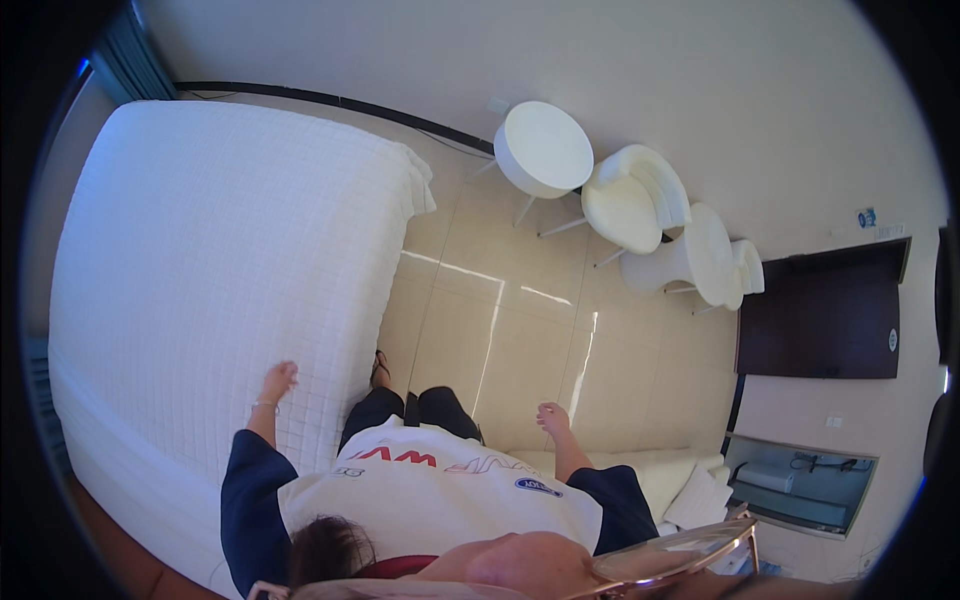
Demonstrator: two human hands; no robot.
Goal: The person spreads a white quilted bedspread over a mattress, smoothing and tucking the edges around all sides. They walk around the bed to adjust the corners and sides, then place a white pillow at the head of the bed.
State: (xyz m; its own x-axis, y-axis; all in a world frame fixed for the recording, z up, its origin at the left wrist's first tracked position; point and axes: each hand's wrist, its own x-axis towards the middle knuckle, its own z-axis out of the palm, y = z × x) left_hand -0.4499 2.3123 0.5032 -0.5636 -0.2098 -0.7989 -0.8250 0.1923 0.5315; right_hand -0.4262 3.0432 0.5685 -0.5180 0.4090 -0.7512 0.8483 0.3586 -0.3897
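My left hand [280, 380] is over the near part of a bed with a white quilted bedspread [225, 247]. It appears to hold nothing, its fingers loosely bent, with a thin bracelet [265, 406] at the wrist. Whether it touches the cloth I cannot tell. Out to the other side, my right hand [553, 417] hangs over the tiled floor [465, 330] with loosely curled fingers and nothing visible in it. A pale cushioned seat or bed [630, 469] lies behind that forearm, bearing a white folded cloth [701, 496].
Along the wall stand a round white table [546, 142], a white armchair [634, 199], a pedestal table [709, 251] and another white chair [746, 274]. A dark door [825, 315] is at the right, near a wall recess [802, 484] with a cable. Blue-green curtains [135, 56] hang far left.
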